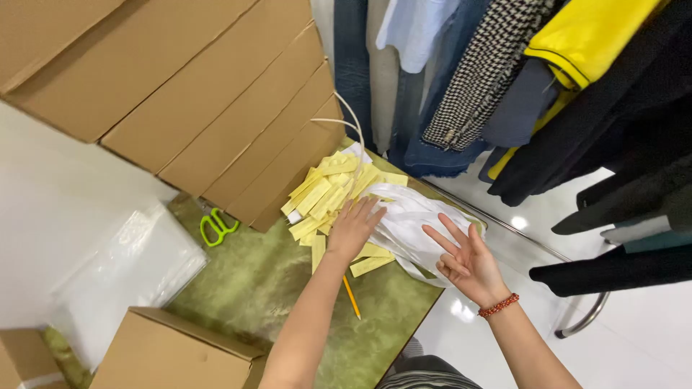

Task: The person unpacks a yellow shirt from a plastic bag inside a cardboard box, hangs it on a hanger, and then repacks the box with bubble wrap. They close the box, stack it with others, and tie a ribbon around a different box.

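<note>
The left hand (352, 229) lies palm down, fingers spread, on the yellow strips (328, 193) heaped at the bench's (274, 281) twelve o'clock edge, its fingertips touching the white ribbons (411, 216) just beside them at three o'clock. The right hand (467, 261) hangs open over the ribbons, gripping nothing. A pencil (352, 297) lies at six o'clock of the strips, green scissors (216, 227) at nine o'clock.

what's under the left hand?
The left hand presses on yellow paper strips beside a white fabric bundle. Whatever lies beneath the pile is covered.
</note>
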